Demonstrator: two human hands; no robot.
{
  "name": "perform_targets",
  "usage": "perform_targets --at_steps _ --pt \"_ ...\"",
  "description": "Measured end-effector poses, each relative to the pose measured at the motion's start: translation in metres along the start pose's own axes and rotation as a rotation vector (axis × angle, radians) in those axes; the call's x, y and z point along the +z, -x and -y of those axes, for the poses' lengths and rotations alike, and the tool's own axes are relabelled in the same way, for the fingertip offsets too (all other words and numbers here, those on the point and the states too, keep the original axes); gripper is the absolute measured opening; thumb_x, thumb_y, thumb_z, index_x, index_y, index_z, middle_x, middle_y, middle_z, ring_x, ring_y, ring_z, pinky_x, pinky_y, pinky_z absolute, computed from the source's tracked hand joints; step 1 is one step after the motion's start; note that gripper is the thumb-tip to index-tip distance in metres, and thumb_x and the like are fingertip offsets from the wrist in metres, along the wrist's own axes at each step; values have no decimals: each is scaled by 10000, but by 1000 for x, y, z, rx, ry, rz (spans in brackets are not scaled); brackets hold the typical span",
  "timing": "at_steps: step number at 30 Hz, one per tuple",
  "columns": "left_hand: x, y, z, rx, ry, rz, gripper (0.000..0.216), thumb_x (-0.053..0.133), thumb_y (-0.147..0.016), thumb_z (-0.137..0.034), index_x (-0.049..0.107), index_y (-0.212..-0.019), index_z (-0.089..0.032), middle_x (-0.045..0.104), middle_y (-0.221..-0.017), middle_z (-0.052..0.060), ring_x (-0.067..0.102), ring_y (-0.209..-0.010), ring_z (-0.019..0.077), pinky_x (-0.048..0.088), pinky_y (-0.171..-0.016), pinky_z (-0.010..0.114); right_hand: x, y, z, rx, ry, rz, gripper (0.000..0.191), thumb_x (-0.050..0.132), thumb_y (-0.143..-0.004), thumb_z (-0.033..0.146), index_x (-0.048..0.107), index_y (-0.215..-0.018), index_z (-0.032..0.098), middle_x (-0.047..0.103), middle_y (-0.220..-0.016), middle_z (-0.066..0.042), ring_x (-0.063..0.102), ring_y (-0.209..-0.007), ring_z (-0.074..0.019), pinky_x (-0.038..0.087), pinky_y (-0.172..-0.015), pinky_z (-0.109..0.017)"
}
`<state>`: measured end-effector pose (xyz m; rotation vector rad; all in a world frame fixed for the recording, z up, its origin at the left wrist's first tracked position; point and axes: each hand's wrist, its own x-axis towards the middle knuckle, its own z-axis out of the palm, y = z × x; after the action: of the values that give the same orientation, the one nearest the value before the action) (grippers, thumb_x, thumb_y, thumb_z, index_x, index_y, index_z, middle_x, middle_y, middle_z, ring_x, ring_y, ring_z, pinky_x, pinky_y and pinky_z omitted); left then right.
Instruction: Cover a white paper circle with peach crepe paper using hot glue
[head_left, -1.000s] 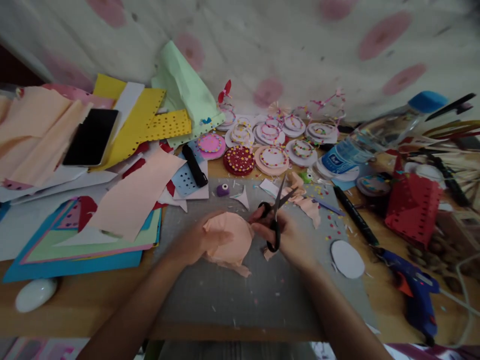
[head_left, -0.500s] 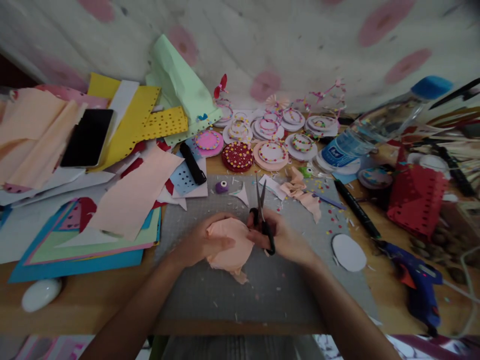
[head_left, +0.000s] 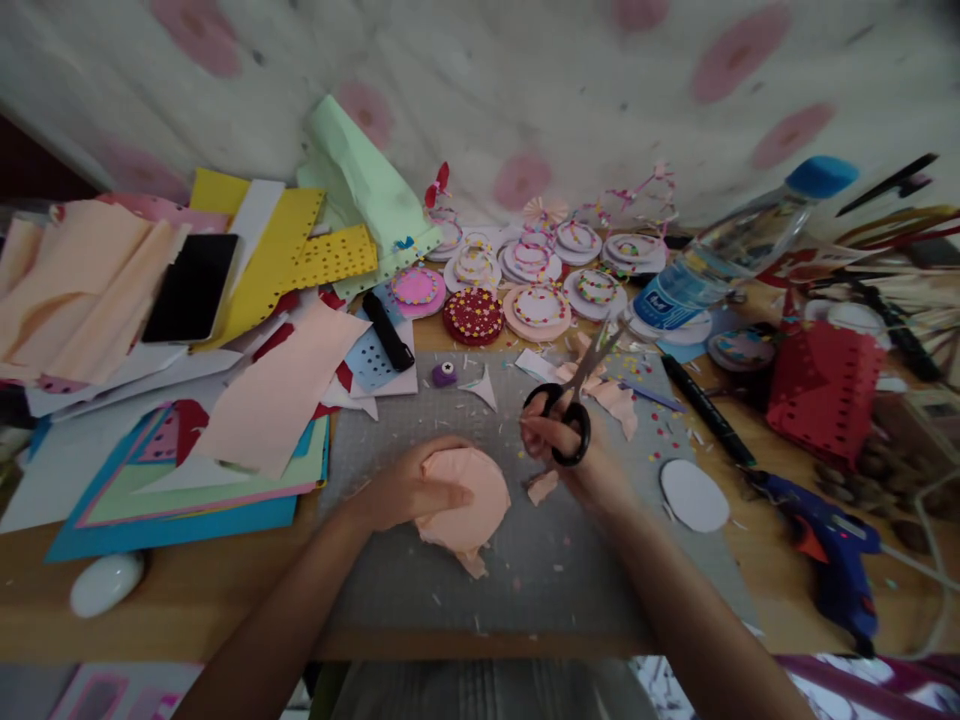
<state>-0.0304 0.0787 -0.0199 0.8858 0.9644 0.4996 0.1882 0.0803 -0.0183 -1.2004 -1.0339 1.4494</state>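
Observation:
My left hand [head_left: 409, 490] pinches a round peach paper piece [head_left: 469, 495] over the grey cutting mat [head_left: 540, 570], thumb on top. My right hand [head_left: 577, 450] grips black-handled scissors [head_left: 574, 400] with fingers through the loops. The blades point up and to the right, away from the paper, and stand slightly apart. A small peach offcut [head_left: 541, 486] lies on the mat between the two hands.
Stacked coloured paper sheets [head_left: 187, 470] and a phone [head_left: 191, 288] lie left. Decorated paper discs [head_left: 536, 305] line the back. A water bottle [head_left: 720, 265], black marker [head_left: 705, 408], white oval [head_left: 694, 495], blue glue gun [head_left: 825, 545] and red perforated paper [head_left: 825, 385] sit right. A white oval object [head_left: 105, 582] rests front left.
My right hand has pulled the scissors off the peach circle's edge and moved up and right, blades swinging from upright to the right. A small offcut has dropped onto the mat.

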Motion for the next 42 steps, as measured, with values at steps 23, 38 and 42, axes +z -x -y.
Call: perform_targets --at_steps 23,38,42 --pt "2 -12 -2 193 589 15 479 651 -875 -352 574 -1321 -194 669 -1251 108 494 -1314 286 364 -1118 388 11 7 -4 -16 144 -24 278 805 -677 394 621 -796 223 664 -916 -51 621 -989 -229 493 -810 -315" --pt "-1 0 -7 -181 447 492 613 638 -787 -535 612 -1251 -136 734 -1062 178 727 -855 301 553 -655 337 10 10 5 -3 117 142 281 789 -708 416 624 -846 234 651 -859 -20 618 -794 -176 513 -721 -288" --pt "-1 -5 0 -29 474 332 539 683 -808 -407 599 -1265 -133 732 -1072 158 716 -935 290 560 -743 351 11 9 4 8 95 87 328 787 -709 439 603 -895 241 618 -790 8 587 -653 -142 502 -602 -264"
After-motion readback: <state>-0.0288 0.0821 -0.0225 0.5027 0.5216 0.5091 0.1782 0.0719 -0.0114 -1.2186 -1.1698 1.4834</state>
